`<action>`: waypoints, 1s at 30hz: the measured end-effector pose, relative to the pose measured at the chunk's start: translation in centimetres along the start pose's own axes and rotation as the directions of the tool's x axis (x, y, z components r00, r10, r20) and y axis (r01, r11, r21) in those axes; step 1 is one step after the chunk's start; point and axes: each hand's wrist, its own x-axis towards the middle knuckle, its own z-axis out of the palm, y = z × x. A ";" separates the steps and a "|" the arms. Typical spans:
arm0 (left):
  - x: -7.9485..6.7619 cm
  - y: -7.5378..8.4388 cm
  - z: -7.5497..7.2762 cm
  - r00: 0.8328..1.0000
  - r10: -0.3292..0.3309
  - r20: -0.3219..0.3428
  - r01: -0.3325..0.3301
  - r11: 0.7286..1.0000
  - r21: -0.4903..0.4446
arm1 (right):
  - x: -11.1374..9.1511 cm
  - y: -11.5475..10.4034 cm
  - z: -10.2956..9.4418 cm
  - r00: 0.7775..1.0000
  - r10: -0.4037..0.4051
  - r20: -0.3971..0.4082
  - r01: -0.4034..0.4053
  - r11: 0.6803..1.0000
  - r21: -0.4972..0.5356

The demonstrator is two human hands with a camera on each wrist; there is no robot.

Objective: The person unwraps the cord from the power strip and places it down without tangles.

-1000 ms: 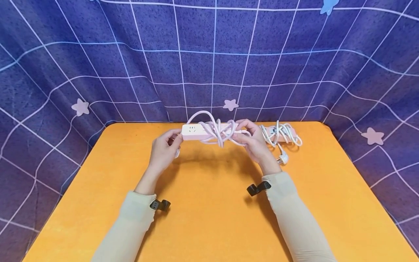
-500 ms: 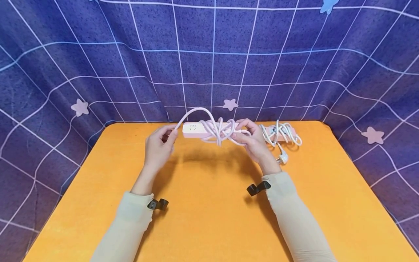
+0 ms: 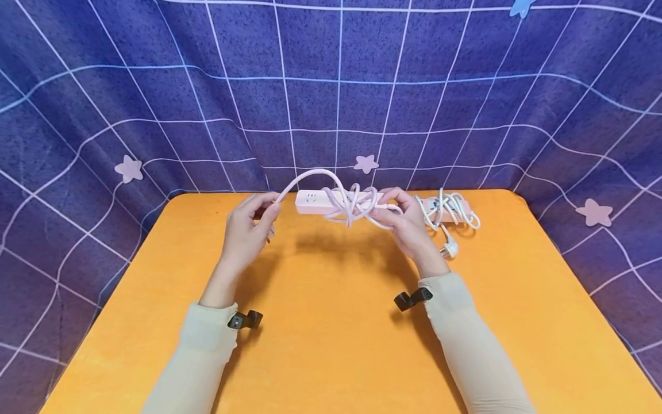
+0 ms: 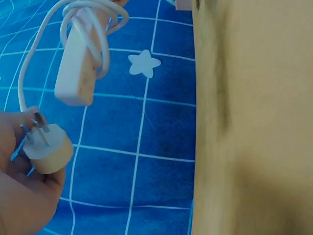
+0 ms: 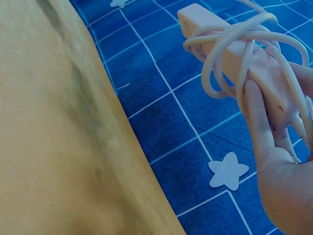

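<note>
Above the far side of the tabletop (image 3: 331, 333), the right hand (image 3: 408, 223) has its fingers curled round one end of a cord-wrapped pink power strip (image 3: 316, 204). Also above the tabletop, the left hand (image 3: 248, 229) pinches the cord (image 3: 315, 171) beside the plug (image 4: 48, 151), fingers bent. A second strip (image 3: 446, 217) lies toward the tabletop's far right corner.

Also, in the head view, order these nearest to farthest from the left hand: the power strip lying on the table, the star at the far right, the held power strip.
1. Held power strip: just right of the left hand.
2. Lying power strip: beyond the right hand, toward the table's back right.
3. Star: farthest right, on the curtain.
</note>
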 end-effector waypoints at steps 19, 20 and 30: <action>0.1 0.4 -3.6 0.962 -0.007 0.274 0.013 1.000 -0.020 | 0.0 0.0 0.2 1.000 -0.011 -0.028 0.011 1.000 0.012; 0.1 0.5 -3.8 0.956 -0.011 0.292 0.019 1.000 -0.024 | 0.0 0.0 0.1 1.000 -0.010 -0.030 0.010 1.000 0.012; -0.1 0.9 -4.7 0.892 -0.004 0.452 0.027 0.999 -0.044 | 0.1 -0.1 0.1 0.999 -0.005 -0.046 0.005 1.000 0.006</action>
